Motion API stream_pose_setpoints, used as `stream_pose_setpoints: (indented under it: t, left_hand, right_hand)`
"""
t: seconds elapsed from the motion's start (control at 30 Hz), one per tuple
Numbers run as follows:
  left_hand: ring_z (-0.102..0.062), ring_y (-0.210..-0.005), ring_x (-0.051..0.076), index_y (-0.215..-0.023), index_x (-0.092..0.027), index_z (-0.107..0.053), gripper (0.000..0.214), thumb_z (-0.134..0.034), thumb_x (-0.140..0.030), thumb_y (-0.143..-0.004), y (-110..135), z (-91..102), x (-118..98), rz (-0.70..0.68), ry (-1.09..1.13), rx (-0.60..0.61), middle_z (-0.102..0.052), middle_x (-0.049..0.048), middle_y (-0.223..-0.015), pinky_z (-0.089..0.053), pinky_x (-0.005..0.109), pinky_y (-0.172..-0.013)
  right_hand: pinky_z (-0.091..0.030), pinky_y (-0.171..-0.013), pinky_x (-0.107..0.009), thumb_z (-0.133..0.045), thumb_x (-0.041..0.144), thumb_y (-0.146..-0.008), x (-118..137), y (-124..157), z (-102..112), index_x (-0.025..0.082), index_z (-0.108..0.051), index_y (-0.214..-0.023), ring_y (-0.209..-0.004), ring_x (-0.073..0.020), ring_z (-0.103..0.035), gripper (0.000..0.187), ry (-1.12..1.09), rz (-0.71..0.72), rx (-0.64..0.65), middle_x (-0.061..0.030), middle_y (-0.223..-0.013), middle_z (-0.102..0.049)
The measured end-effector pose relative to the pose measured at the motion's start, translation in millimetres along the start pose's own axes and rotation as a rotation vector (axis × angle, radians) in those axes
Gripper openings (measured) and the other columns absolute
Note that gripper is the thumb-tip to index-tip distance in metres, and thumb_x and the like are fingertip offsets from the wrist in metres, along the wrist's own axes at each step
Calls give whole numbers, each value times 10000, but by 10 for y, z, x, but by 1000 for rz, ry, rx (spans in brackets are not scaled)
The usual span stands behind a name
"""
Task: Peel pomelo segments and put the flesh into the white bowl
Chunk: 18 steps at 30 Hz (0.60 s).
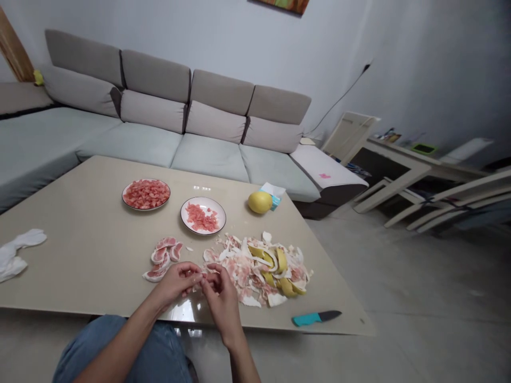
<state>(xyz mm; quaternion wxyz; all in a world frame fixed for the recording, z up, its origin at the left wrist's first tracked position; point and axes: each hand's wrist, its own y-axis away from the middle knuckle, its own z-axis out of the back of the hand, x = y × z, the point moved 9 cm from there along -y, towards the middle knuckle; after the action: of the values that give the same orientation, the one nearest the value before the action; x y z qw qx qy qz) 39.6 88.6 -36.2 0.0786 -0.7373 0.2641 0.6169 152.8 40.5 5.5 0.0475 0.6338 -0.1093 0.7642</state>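
Note:
My left hand point(181, 282) and my right hand point(219, 287) meet over the table's near side, fingertips pinched together. Between them shows a small reddish bit of pomelo flesh point(204, 275), mostly hidden by the fingers. Just left of my left hand lie several pomelo segments point(162, 258) in their white skin. Close on the right of my right hand is a heap of peel and torn membrane point(255, 271), with yellow rind pieces in it. Beyond the hands, a white plate point(184, 214) carries a small pile of red pulp, and a fuller plate of pulp point(146, 194) stands farther left.
A whole yellow pomelo point(260, 202) sits by a blue and white tissue pack point(275, 194) at the far right. A knife with a teal handle point(307, 319) lies near the front right edge. White cloth point(19, 252) is at the left. A grey sofa point(211, 157) stands behind the table.

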Motion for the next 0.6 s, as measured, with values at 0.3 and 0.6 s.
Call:
stream_pose_setpoints:
  t: [0.3, 0.6]
  left_hand:
    - [-370, -406, 63, -809, -126, -720, 326, -720, -435, -705, 6, 63, -92, -36, -90, -58, -538, -27, -529, -282, 176, -385]
    - [-457, -510, 117, -736, -140, -728, 264, -672, -398, -742, 4, 115, -227, -145, -301, -128, -613, 13, -597, -343, 219, -500]
  right_hand:
    - [-515, -832, -354, -539, 202, -885, 314, 90, 24, 260, -673, -1091, -935, -220, -628, 252, 581, 450, -87, -88, -992, -668]
    - [-517, -816, -360, -534, 215, -898, 227, 85, 6, 251, -663, -1130, -953, -232, -625, 268, 609, 476, -80, -109, -1026, -663]
